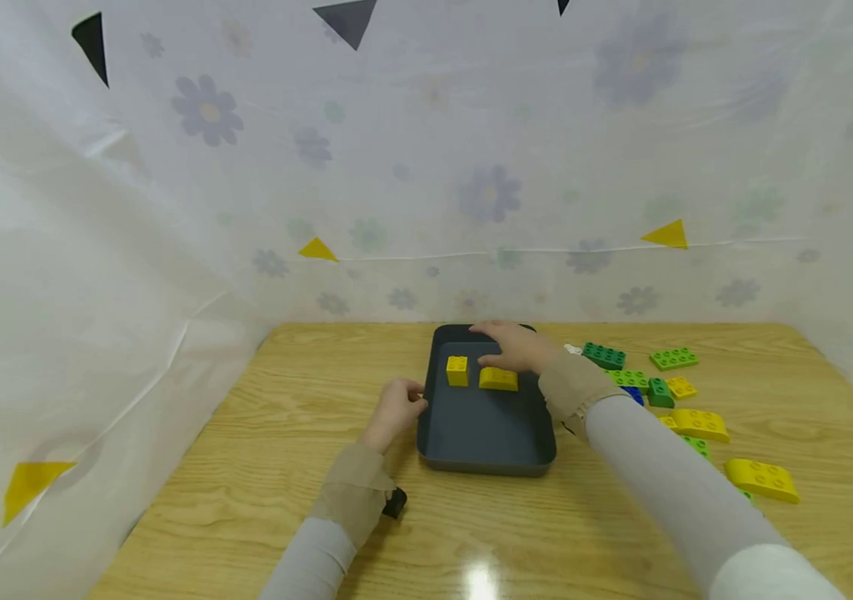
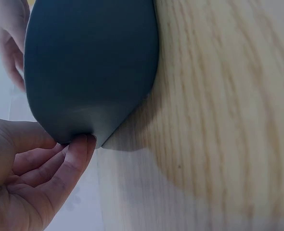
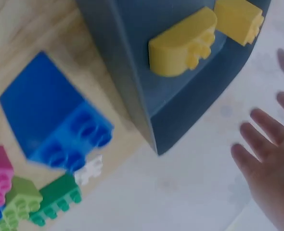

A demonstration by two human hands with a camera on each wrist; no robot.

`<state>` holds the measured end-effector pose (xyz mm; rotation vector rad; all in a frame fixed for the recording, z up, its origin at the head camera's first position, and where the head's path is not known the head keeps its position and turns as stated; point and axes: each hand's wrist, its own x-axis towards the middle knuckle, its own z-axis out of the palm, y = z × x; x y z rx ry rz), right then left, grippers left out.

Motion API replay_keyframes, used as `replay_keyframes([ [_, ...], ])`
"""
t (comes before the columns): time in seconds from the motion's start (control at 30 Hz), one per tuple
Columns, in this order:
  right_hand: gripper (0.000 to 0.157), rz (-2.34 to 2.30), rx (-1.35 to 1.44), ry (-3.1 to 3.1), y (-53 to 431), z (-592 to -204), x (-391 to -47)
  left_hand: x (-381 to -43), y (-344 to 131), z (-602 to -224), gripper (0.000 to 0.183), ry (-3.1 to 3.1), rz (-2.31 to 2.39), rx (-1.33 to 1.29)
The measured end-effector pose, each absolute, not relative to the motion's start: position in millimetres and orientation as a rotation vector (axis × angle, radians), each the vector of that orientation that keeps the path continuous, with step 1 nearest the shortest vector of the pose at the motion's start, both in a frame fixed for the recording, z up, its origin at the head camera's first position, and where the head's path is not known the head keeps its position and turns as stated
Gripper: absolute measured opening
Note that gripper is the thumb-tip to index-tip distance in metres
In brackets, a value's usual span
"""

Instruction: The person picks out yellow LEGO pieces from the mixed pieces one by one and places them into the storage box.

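Note:
A dark grey tray (image 1: 486, 433) lies on the wooden table with two yellow toy bricks inside. One is a squarish yellow block (image 1: 457, 372); beside it sits a longer yellow brick with a rounded end (image 1: 498, 380). At the tray's left side, my left hand (image 1: 395, 410) pinches the rim between thumb and fingers, as the left wrist view shows close up. My right hand (image 1: 520, 346) hovers over the far right part of the tray. Its fingers are spread and hold nothing in the right wrist view.
Right of the tray are several loose bricks: a large blue brick (image 3: 55, 115), a dark green brick (image 1: 604, 356), a light green brick (image 1: 674, 359) and yellow curved bricks (image 1: 761, 480). My right forearm covers some. A flowered sheet (image 1: 426, 167) hangs behind the table.

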<state>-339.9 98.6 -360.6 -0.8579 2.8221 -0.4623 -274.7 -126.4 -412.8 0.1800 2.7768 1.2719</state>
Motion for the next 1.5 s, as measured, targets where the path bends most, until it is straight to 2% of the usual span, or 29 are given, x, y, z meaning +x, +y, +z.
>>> replay_keyframes([
  [0.13,0.067,-0.514,-0.9,2.899,112,-353,-338,-276,-127,-413,0.028,2.784,1.264,0.182],
  [0.3,0.068,-0.4,-0.936,3.041,135,-354,-335,-276,-127,-413,0.028,2.781,1.263,0.187],
  [0.77,0.066,-0.295,-0.801,3.2,219,-355,-323,-278,-129,-415,0.028,2.768,1.281,0.172],
  [1.07,0.068,-0.418,-0.621,3.14,264,-359,-312,-278,-130,-416,0.028,2.768,1.284,0.16],
  [1.3,0.061,-0.444,-0.479,3.07,296,-369,-308,-280,-131,-417,0.027,2.761,1.29,0.16],
  [1.5,0.049,-0.485,-0.416,2.989,318,-381,-305,-280,-133,-417,0.027,2.779,1.297,0.181],
])
